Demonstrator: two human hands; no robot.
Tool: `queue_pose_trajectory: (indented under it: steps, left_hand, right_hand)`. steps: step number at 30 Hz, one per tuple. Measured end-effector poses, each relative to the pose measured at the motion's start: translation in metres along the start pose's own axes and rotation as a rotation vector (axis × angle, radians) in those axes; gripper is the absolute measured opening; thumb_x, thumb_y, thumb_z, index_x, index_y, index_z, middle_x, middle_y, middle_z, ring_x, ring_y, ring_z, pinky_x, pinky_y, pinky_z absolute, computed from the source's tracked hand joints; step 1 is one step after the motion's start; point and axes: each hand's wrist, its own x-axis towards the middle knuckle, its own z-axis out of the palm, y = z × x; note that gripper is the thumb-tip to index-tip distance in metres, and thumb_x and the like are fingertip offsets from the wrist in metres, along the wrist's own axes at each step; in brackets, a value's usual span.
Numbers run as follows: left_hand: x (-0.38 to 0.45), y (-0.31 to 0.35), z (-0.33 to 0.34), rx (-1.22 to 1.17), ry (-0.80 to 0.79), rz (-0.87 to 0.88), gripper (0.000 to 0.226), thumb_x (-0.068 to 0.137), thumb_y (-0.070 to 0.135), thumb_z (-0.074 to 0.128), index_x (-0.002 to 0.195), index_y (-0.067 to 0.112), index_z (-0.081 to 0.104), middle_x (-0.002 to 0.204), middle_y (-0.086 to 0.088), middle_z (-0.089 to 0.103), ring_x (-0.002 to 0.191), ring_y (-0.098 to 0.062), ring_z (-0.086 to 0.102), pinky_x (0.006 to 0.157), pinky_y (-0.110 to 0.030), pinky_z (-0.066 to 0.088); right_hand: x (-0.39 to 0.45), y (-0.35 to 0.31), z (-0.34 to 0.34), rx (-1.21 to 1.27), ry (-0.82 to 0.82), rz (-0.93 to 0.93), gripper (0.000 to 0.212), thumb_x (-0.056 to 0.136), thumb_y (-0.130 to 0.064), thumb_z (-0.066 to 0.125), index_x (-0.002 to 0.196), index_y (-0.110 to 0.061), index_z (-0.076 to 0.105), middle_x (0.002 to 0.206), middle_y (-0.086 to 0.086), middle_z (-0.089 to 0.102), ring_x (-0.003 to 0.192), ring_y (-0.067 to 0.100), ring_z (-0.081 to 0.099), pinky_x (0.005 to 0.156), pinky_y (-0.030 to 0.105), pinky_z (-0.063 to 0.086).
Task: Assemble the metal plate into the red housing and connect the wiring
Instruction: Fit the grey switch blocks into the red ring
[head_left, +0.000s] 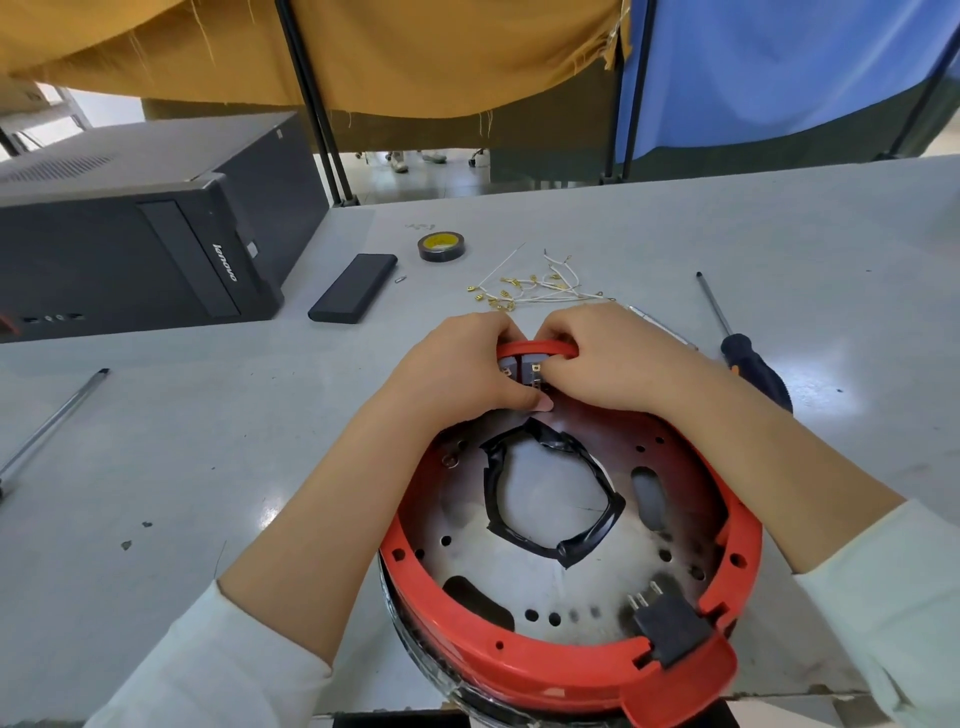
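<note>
Now both hands work together at the far rim of the red housing (519, 660), where the grey switch blocks (524, 370) sit.

The left hand (457, 366) curls over the rim and its thumb presses down near the blocks, while the right hand (618, 358) grips the same rim from the other side; the two hands almost touch, probably to hold the part steady while a terminal is pushed on, though I cannot tell if a wire is between the fingers. The metal plate (597, 577) already lies inside the housing, which rests at the near edge of the tabletop (182, 467), close to the body for good control. The loose wires with brass terminals (530, 288) wait just behind the hands, within easy reach, and the screwdriver (748, 358) lies to the right.
</note>
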Motion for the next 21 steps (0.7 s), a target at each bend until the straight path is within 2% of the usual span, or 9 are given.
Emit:
queue_pose_trajectory:
  steps: [3, 6, 10, 13, 16, 19, 21]
  left_hand:
    - [-0.002, 0.000, -0.001, -0.027, 0.001, 0.000, 0.053, 0.061, 0.043, 0.089, 0.103, 0.023, 0.062, 0.090, 0.011, 0.059, 0.085, -0.010, 0.056, 0.073, -0.027, 0.046]
    - [-0.003, 0.002, -0.002, -0.025, -0.005, 0.010, 0.051, 0.060, 0.045, 0.089, 0.097, 0.026, 0.059, 0.082, 0.016, 0.055, 0.075, 0.003, 0.052, 0.062, -0.016, 0.039]
    - [-0.001, 0.002, -0.002, -0.060, 0.001, 0.010, 0.050, 0.059, 0.044, 0.089, 0.096, 0.028, 0.059, 0.079, 0.016, 0.058, 0.072, 0.004, 0.053, 0.058, -0.018, 0.036]
    - [0.005, 0.004, -0.006, -0.098, -0.021, 0.015, 0.057, 0.065, 0.041, 0.088, 0.112, 0.027, 0.058, 0.092, 0.010, 0.066, 0.085, -0.008, 0.060, 0.068, -0.020, 0.042]
    - [0.012, 0.001, -0.019, -0.146, -0.069, 0.009, 0.057, 0.074, 0.039, 0.083, 0.124, 0.023, 0.059, 0.115, 0.008, 0.067, 0.104, -0.007, 0.062, 0.089, -0.021, 0.046]
    - [0.013, -0.010, -0.026, -0.167, -0.105, -0.015, 0.043, 0.081, 0.043, 0.076, 0.119, 0.028, 0.063, 0.115, 0.015, 0.065, 0.103, -0.002, 0.062, 0.091, -0.020, 0.046]
    - [0.012, -0.019, -0.023, -0.253, -0.098, -0.033, 0.034, 0.085, 0.043, 0.072, 0.115, 0.030, 0.065, 0.109, 0.016, 0.068, 0.099, 0.000, 0.064, 0.087, -0.019, 0.047]
  right_hand:
    - [-0.002, 0.001, 0.001, 0.015, 0.019, -0.004, 0.017, 0.078, -0.031, 0.055, 0.094, -0.035, 0.054, 0.083, -0.012, 0.055, 0.085, 0.016, 0.055, 0.072, 0.033, 0.045]
    - [-0.005, 0.001, 0.001, 0.118, 0.051, 0.008, 0.027, 0.075, -0.027, 0.056, 0.100, -0.037, 0.049, 0.081, -0.014, 0.057, 0.083, 0.010, 0.056, 0.075, 0.034, 0.047]
    - [-0.003, 0.003, 0.001, 0.127, 0.037, 0.024, 0.023, 0.073, -0.030, 0.058, 0.094, -0.038, 0.052, 0.079, -0.015, 0.059, 0.082, 0.010, 0.057, 0.077, 0.036, 0.049]
    - [0.004, 0.008, -0.005, 0.153, 0.036, 0.078, 0.026, 0.074, -0.033, 0.063, 0.098, -0.036, 0.054, 0.091, -0.013, 0.059, 0.088, 0.012, 0.058, 0.081, 0.037, 0.049]
    - [0.014, 0.014, -0.011, 0.186, 0.055, 0.136, 0.030, 0.076, -0.031, 0.066, 0.104, -0.029, 0.056, 0.093, -0.011, 0.060, 0.085, 0.012, 0.059, 0.078, 0.033, 0.049]
    - [0.023, 0.021, -0.016, 0.259, 0.004, 0.163, 0.032, 0.082, -0.016, 0.061, 0.113, -0.021, 0.057, 0.091, -0.008, 0.061, 0.079, 0.011, 0.059, 0.069, 0.024, 0.046]
    - [0.028, 0.022, -0.025, 0.340, -0.143, 0.162, 0.036, 0.084, -0.011, 0.057, 0.118, -0.021, 0.054, 0.101, -0.003, 0.062, 0.091, 0.015, 0.062, 0.080, 0.024, 0.047]
